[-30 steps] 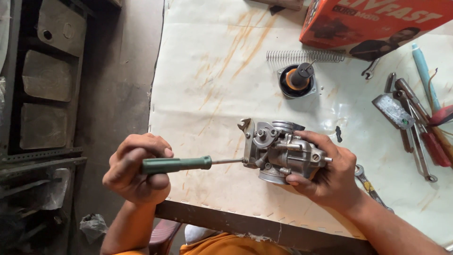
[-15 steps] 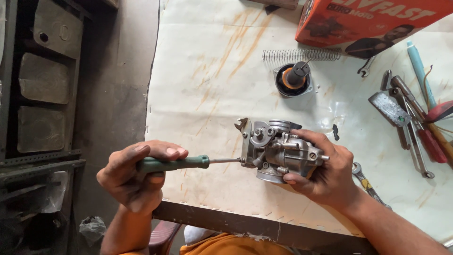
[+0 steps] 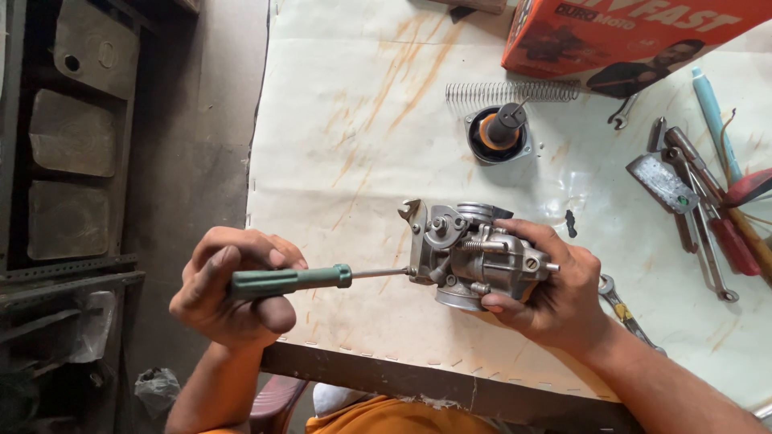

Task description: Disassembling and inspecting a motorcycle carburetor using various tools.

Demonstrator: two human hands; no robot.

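Grey cast-metal carburetor body (image 3: 474,255) sits low centre over white stained table cover (image 3: 338,161), clamped in right hand (image 3: 555,293), fingers wrapped over top and underside. Left hand (image 3: 229,285) fisted round green-handled screwdriver (image 3: 293,280), shaft level, tip touching carburetor's left side. Orange rectangular cardboard box (image 3: 627,36) at top right, coiled steel spring (image 3: 512,91) just beside it.

left hand (image 3: 229,289): fist closed, gripping | right hand (image 3: 547,281): fingers curled, clasping
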